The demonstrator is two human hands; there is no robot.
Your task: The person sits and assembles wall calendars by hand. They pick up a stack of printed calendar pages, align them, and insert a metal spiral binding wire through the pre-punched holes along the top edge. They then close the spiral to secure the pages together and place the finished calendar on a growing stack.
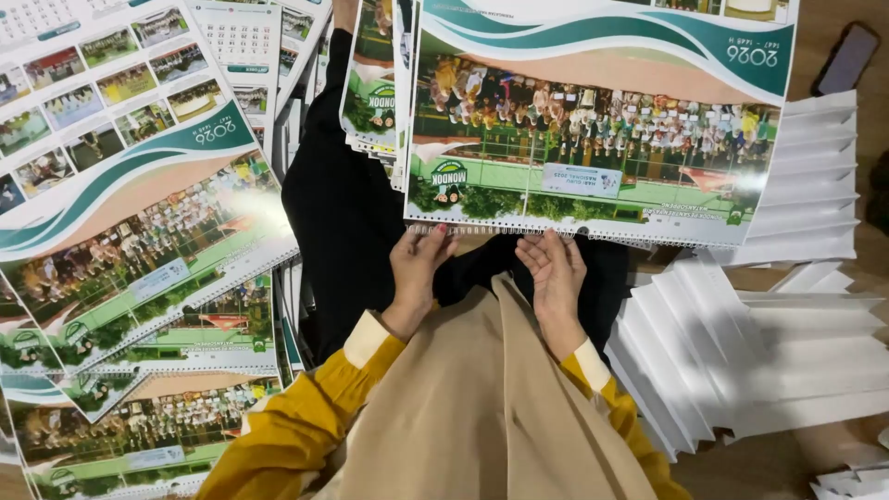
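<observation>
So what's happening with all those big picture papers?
A person sitting down has both hands at the near, punched edge of a large printed calendar sheet lying in front of them. The left hand and the right hand touch that edge with their fingertips. More calendar sheets are fanned out to the left, and a stack of plain white sheets is fanned out to the right. A dark phone lies on the floor beyond.
</observation>
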